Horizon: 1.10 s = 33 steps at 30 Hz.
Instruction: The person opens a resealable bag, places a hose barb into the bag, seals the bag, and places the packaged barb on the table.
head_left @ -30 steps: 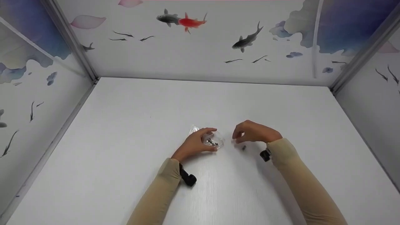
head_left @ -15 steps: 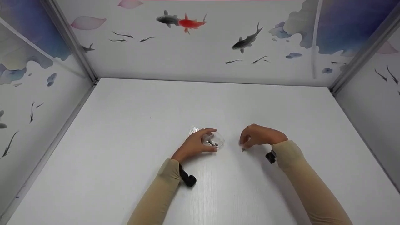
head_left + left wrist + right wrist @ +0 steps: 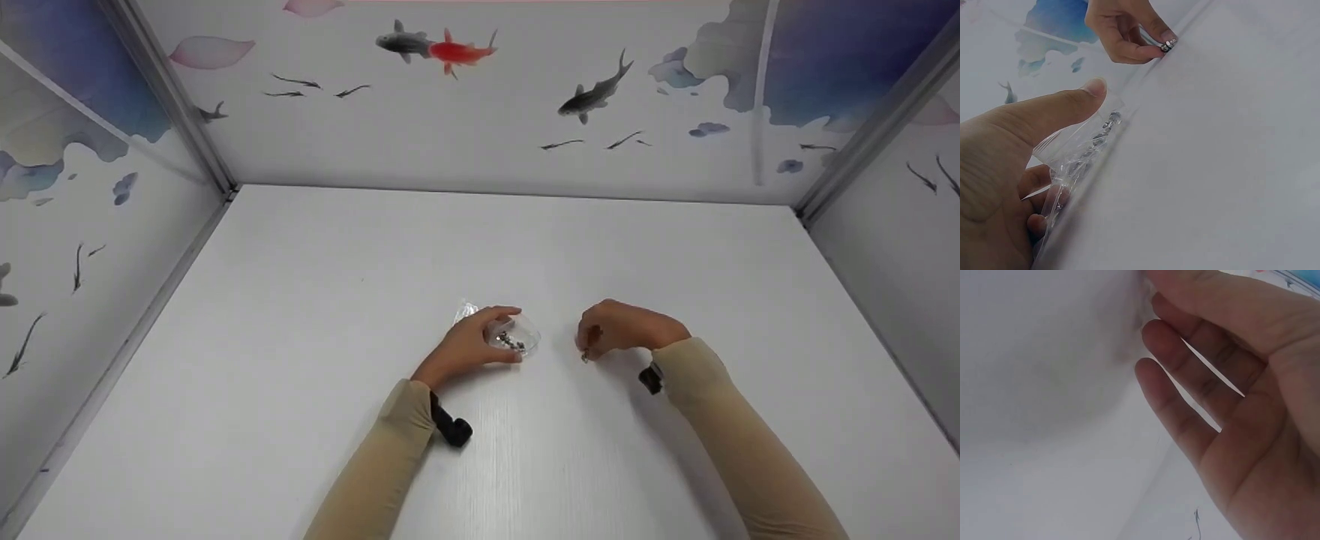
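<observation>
Looking through the head view, I find printed walls (image 3: 300, 146) around the desk (image 3: 510, 472), where the left hand (image 3: 466, 345) curves round a clear bag (image 3: 529, 337) of metal bits (image 3: 511, 343), partly covering it; to its right, the right hand (image 3: 628, 328) pinches a metal piece (image 3: 585, 358). From the left wrist, I see that piece gripped clear of the bag. On the right wrist, three fingers (image 3: 1172, 396) lie slightly parted.

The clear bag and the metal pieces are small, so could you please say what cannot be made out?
Bagged metal pieces: head view, too small to count.
Held piece: left wrist view, partly covered by the right hand.
Clear bag: head view, partly hidden by the left hand.
</observation>
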Each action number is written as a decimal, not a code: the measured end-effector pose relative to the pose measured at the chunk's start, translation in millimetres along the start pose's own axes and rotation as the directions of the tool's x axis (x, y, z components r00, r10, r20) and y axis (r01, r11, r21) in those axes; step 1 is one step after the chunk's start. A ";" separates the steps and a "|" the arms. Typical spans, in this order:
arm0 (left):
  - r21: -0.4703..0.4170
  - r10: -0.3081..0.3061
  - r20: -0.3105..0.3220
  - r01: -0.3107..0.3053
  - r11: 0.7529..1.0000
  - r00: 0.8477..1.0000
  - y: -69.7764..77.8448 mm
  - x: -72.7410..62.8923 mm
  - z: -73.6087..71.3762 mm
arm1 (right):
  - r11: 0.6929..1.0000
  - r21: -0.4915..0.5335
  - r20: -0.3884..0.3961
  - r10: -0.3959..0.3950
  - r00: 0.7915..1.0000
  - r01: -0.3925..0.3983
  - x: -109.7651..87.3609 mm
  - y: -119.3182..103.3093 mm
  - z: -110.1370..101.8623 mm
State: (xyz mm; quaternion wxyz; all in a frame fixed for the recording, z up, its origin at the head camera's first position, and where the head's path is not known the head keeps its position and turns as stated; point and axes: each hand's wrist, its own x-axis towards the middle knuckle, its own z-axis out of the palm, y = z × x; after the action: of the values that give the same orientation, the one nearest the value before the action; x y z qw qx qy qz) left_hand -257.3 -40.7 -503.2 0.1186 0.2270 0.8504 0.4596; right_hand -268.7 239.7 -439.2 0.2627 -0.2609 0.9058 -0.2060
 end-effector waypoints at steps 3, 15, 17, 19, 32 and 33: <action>-0.001 0.000 0.002 0.000 1.000 1.000 -0.5 -0.1 -0.4 | 1.000 -0.017 0.000 0.016 1.000 -0.016 1.2 -1.5 -0.2; -0.004 -0.005 -0.005 0.004 1.000 1.000 -0.1 -0.1 -0.1 | 0.996 -0.068 0.005 0.055 0.998 -0.055 2.3 -4.6 -1.5; 0.001 -0.007 -0.006 0.007 1.000 1.000 -0.2 -0.5 0.1 | 0.996 -0.070 0.007 0.047 0.999 -0.047 2.5 -4.6 -1.6; 0.002 -0.006 -0.006 0.006 1.000 1.000 -0.5 -0.7 0.3 | 0.996 -0.076 0.009 0.038 0.999 -0.037 2.8 -4.7 -2.0; 0.007 -0.011 -0.008 0.011 1.000 1.000 0.5 -0.9 -0.1 | 0.994 -0.102 -0.004 0.036 0.999 -0.036 6.1 -12.5 -6.9; 0.007 -0.013 -0.008 0.013 1.000 1.000 0.6 -0.9 -0.1 | 0.994 -0.108 -0.005 0.031 1.000 -0.032 6.8 -13.4 -7.5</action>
State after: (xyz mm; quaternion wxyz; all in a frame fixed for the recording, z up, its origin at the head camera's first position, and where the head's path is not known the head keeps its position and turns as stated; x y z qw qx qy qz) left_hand -256.3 -40.9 -502.7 0.1172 0.2202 0.8538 0.4569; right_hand -273.1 227.1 -429.1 0.2499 -0.2601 0.9200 -0.1530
